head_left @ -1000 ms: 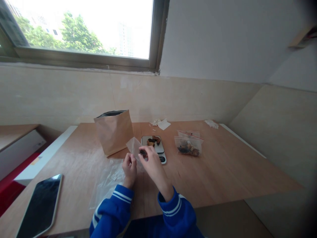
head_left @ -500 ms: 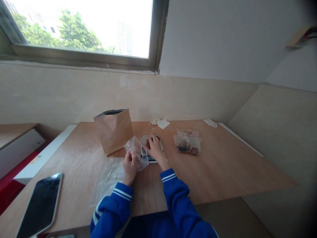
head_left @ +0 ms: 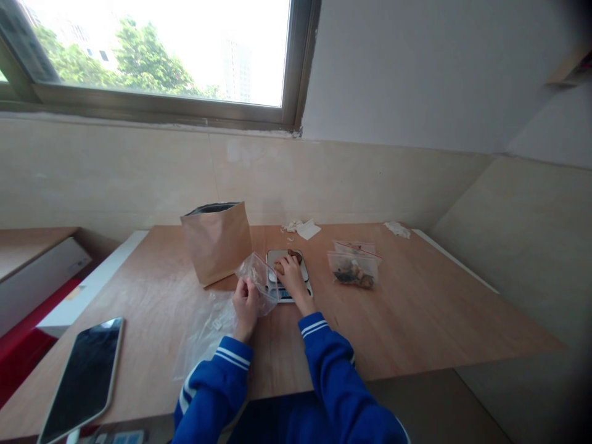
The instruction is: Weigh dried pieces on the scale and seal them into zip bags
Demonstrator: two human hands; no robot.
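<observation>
Head view: right hand partly hides the scale.

My right hand masks part of the scale and some brown pieces; whether I pinch one, I can't tell. Digits on the display: too small to read. The clear zip bag in my left hand overlaps the scale's near left corner. Paper bag: inside too dark to make out. Rear packet mostly behind the front packet. Bottom edge crops my sleeves; top edge, the window.
</observation>
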